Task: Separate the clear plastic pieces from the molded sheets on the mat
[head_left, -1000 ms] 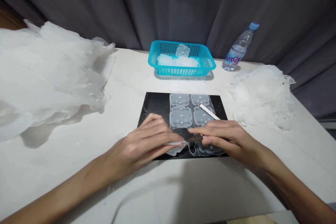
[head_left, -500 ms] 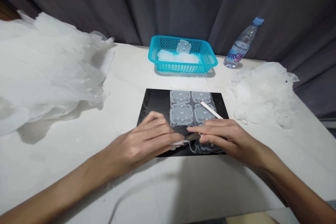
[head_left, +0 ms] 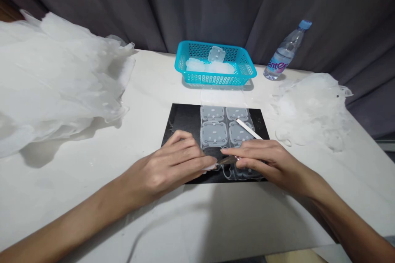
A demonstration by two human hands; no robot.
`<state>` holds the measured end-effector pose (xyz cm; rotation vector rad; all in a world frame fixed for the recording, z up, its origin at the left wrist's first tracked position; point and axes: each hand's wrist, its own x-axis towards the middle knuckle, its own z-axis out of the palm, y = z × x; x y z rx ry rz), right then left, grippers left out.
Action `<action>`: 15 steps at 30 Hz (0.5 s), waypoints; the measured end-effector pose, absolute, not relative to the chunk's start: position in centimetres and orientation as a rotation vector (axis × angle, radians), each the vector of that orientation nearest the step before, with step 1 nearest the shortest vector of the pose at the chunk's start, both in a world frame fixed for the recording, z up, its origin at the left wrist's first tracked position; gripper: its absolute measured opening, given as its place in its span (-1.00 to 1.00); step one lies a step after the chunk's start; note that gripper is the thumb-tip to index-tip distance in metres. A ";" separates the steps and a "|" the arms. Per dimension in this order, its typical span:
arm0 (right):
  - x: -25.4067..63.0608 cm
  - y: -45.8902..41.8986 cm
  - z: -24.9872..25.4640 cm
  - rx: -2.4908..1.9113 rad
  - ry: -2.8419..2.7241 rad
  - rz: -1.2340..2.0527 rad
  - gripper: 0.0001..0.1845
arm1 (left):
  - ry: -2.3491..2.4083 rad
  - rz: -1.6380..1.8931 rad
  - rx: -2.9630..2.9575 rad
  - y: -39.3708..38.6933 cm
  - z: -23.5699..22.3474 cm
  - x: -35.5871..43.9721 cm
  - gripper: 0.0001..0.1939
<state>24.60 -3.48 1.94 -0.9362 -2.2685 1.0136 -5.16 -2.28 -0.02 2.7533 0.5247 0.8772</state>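
A: Hand poses?
B: Forearms angle in from the lower corners. Left hand (head_left: 173, 162), back up: fingers bent, together, clamped on a small translucent white plastic piece (head_left: 210, 167) over the mat's near part. Right hand (head_left: 271, 157): index stretched toward the left, thumb below, clamped on a pointed dark metal blade (head_left: 227, 160). Tip touching the piece? Can't tell.
A: Beyond?
B: Slim white stick (head_left: 249, 128) slants past the right knuckles. Translucent moulded plastic sheet of rounded squares (head_left: 214, 132) on a black rectangular mat (head_left: 185, 119).
A: Far side?
B: Turquoise perforated plastic basket (head_left: 217, 79), pale pieces inside; clear blue-capped plastic bottle (head_left: 280, 62) to its right.
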 end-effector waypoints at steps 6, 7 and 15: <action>24.6 -3.5 2.0 -0.963 -2.270 1.010 -0.64 | 0.496 0.866 2.842 -2.3 0.3 -5.3 -0.70; 24.6 -3.5 2.0 -0.960 -2.272 1.004 -0.64 | 0.477 0.892 2.865 -2.4 0.5 -5.2 -0.71; 24.5 -3.5 1.9 -0.943 -2.307 0.951 -0.63 | 0.472 0.923 3.034 -2.7 0.5 -4.8 -0.66</action>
